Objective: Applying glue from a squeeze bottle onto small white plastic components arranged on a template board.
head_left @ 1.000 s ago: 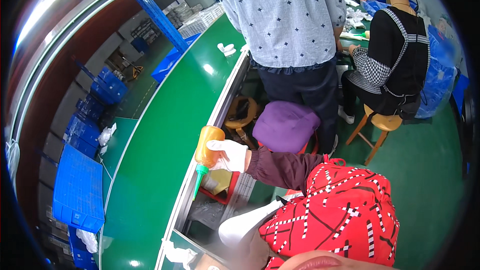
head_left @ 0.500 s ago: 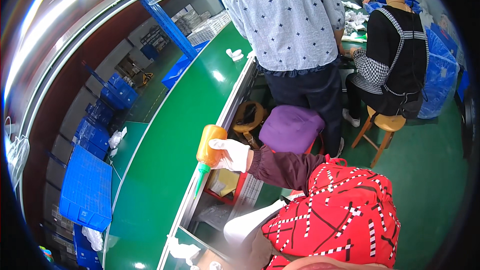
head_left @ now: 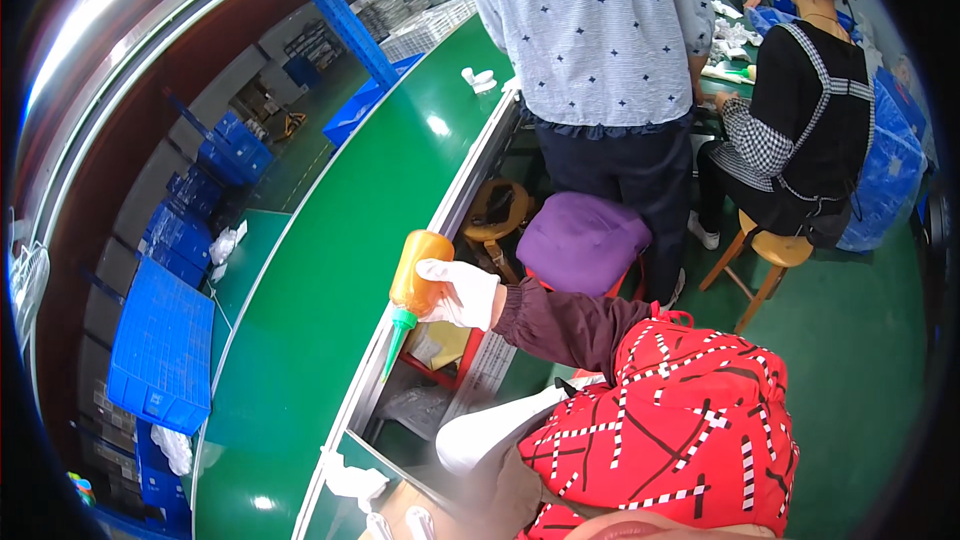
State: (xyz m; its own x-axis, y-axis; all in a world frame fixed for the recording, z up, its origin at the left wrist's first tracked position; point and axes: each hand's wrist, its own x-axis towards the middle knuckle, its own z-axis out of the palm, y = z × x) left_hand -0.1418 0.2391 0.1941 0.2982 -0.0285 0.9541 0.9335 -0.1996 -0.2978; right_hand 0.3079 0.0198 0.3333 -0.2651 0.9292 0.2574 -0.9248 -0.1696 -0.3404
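So a co-worker's gloved hand (head_left: 460, 292) has its grip wrapped round an orange squeeze bottle (head_left: 417, 280), held upside down with the green nozzle (head_left: 397, 338) pointing down at the near edge of the long green bench (head_left: 330, 270). Bottle sits left of that hand, over the bench's right rim. Can't see the wearer's own hands, so can't tell their grip. Purple stool (head_left: 582, 240) just right.

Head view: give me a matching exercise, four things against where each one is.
1 orange bottle
2 purple stool
3 blue crate
4 wooden stool

a under the seated person
b left of the green belt
c in a co-worker's gloved hand
d unoccupied, beside the standing person

Pairs: 1-c, 2-d, 3-b, 4-a.
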